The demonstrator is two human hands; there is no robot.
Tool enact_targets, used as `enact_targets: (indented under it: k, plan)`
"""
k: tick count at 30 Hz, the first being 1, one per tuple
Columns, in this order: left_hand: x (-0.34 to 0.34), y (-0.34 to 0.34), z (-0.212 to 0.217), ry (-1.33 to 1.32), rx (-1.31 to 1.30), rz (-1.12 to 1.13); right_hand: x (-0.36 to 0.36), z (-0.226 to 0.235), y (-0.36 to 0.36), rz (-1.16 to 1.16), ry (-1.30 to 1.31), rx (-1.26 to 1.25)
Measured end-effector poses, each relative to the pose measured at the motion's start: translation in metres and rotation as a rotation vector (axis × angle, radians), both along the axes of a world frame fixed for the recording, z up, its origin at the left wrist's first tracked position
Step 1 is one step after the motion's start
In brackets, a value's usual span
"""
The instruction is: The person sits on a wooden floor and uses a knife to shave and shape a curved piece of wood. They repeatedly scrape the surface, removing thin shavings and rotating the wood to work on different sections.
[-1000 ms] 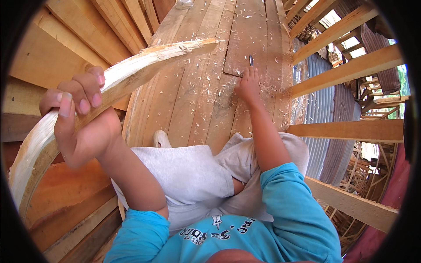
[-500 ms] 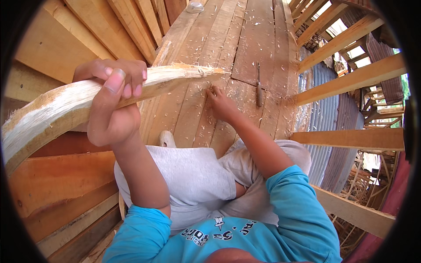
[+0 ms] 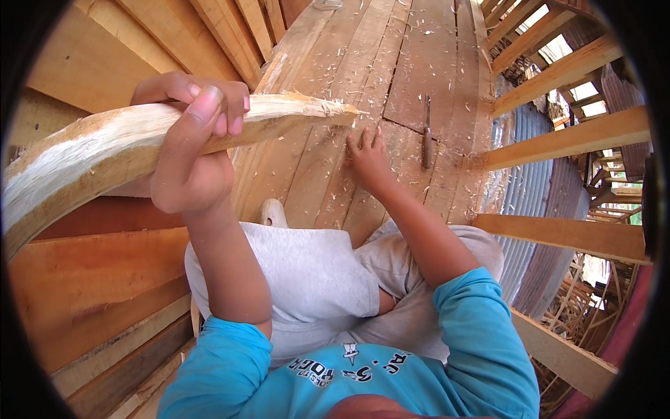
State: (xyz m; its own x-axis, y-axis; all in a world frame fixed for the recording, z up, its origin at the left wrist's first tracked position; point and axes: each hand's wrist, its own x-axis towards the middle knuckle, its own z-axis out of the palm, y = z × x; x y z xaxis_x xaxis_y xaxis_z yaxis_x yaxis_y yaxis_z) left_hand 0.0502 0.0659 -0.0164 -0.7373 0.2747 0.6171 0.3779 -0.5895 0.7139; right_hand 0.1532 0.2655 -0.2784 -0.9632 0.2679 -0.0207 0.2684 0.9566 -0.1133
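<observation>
My left hand is wrapped round a long curved piece of wood and holds it up on the left. Pale, freshly cut wood shows along its upper face, and its far end tapers to a rough, splintered tip. Just below that tip my right hand rests on the plank floor with its fingers apart and nothing in them. To the right of it a thin tool with a wooden handle and a slim dark blade, seemingly a knife, lies on the floor.
Wood shavings lie scattered over the plank floor. A plank wall rises close on the left. Along the right run wooden rails with corrugated metal sheets behind. A light-coloured shoe shows beside my leg.
My right hand's fingers have spread from a more curled pose. The view has shifted slightly; my left hand still grips the wood, and the tool lies in the same spot.
</observation>
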Motion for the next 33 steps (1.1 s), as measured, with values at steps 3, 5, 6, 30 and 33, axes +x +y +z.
enact_targets:
  k: [3,5,6,30,33]
  plan:
    - [0.001,0.002,-0.003,-0.058,0.016,0.04,0.0,-0.009,-0.008,0.033,-0.096,0.08]
    - [0.003,0.005,-0.002,-0.096,0.007,0.057,0.003,-0.011,-0.013,0.044,-0.144,0.11]
    - [0.004,0.005,0.001,-0.11,0.001,0.072,0.003,-0.015,-0.017,0.055,-0.108,0.128]
    - [0.014,0.055,0.031,0.011,-0.051,0.414,0.006,-0.001,-0.026,0.069,0.088,-0.404]
    - [0.004,0.069,0.032,0.005,0.049,0.448,0.002,0.007,-0.02,0.157,0.094,-0.518]
